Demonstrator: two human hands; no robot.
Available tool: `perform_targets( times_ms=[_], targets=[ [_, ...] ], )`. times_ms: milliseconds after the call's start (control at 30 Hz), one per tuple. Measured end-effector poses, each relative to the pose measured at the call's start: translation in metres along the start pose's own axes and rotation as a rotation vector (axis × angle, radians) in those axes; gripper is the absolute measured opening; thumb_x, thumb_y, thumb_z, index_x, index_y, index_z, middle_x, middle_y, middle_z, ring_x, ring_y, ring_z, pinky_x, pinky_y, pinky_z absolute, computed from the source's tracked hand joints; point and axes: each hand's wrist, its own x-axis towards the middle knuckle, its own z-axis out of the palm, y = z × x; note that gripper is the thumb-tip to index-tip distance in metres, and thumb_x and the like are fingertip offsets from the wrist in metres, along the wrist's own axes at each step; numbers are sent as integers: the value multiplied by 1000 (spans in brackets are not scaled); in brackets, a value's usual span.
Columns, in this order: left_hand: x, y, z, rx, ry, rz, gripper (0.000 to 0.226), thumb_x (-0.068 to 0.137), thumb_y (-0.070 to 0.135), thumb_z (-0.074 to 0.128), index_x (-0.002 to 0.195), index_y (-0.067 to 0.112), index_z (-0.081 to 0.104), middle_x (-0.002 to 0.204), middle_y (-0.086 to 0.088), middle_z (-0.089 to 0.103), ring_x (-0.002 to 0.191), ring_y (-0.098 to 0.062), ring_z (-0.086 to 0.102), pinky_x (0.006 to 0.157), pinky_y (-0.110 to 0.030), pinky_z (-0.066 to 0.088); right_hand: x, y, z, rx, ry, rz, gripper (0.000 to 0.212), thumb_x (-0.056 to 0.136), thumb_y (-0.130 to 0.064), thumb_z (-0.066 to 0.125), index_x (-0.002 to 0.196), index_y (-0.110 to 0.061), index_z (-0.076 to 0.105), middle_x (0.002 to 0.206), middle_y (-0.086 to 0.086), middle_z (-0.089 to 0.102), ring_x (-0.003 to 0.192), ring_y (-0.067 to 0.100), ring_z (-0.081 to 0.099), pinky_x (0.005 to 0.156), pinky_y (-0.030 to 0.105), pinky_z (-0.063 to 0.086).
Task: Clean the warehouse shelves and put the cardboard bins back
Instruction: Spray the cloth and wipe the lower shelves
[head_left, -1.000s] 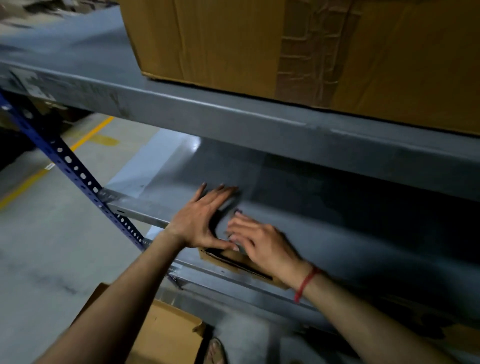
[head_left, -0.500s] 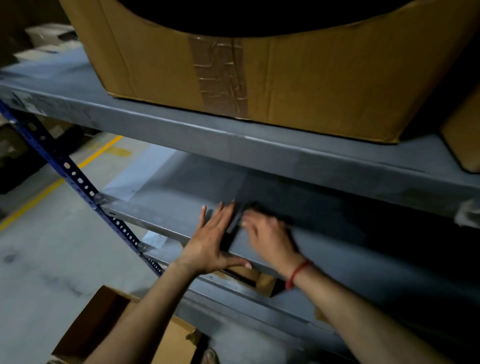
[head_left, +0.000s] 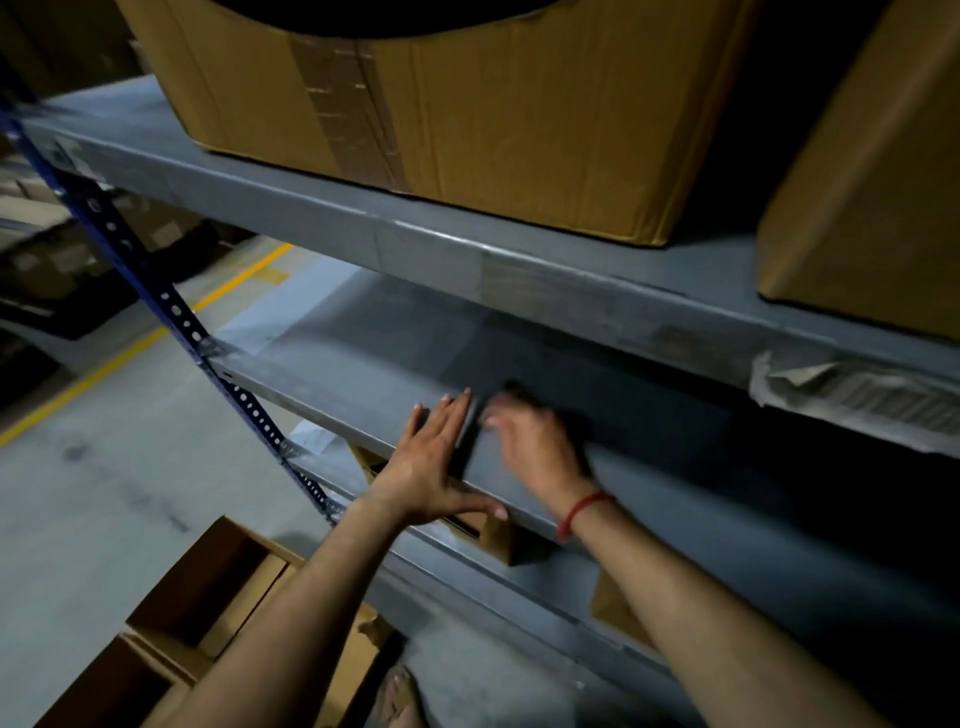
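My left hand (head_left: 431, 467) lies flat on the front of the grey middle shelf (head_left: 337, 374), fingers straight and close together, thumb spread along the shelf edge. My right hand (head_left: 535, 447), with a red thread on the wrist, rests on the same shelf just to the right and is blurred by motion. A narrow dark strip shows between the two hands; I cannot tell whether it is a cloth or shadow. An open cardboard bin (head_left: 208, 613) stands on the floor at lower left. Another cardboard bin (head_left: 498, 535) pokes out from the shelf below my hands.
A large taped cardboard box (head_left: 519, 114) and a second box (head_left: 872, 182) sit on the upper shelf (head_left: 311, 208), close above my hands. A blue perforated upright (head_left: 171, 306) runs down at left. Torn tape (head_left: 857, 400) hangs on the upper shelf edge. The floor has a yellow line (head_left: 130, 348).
Both hands have slid a little farther in over the shelf, staying side by side. My view has tilted up, showing more of the upper boxes and the floor bin.
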Motion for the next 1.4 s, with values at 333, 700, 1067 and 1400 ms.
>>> perform_targets(
  times_ms=[333, 700, 1067, 1400],
  targets=[
    [-1, 4, -2, 84, -75, -28, 138, 56, 104, 36, 161, 21, 1, 167, 6, -10, 152, -11, -15, 124, -46, -9, 48, 131, -51, -68, -150, 130, 33, 102, -27, 54, 118, -1, 67, 135, 19, 56, 122, 29, 56, 103, 38, 43],
    [-4, 6, 3, 206, -63, -12, 142, 50, 108, 4, 160, 18, -4, 166, 2, -14, 152, -14, -18, 123, -45, -11, -57, 9, -62, 126, -337, -464, 17, 90, -16, 69, 106, -14, 76, 116, -4, 72, 115, 7, 63, 105, 22, 46],
    [-5, 1, 19, 250, 65, 36, 130, 62, 105, 15, 161, 20, 13, 168, -3, 7, 155, -23, 2, 123, -53, 7, -37, 27, -48, -34, -33, 132, 27, 92, -19, 61, 116, -19, 73, 117, 4, 72, 109, 22, 67, 98, 31, 50],
    [-6, 5, 16, 323, 32, 54, 109, 69, 102, 16, 158, 42, 4, 168, 6, 3, 154, -30, 1, 121, -59, 8, -25, 100, -88, -59, -104, 184, 27, 95, -12, 58, 106, 9, 71, 117, 26, 67, 117, 38, 62, 103, 31, 38]
  ],
)
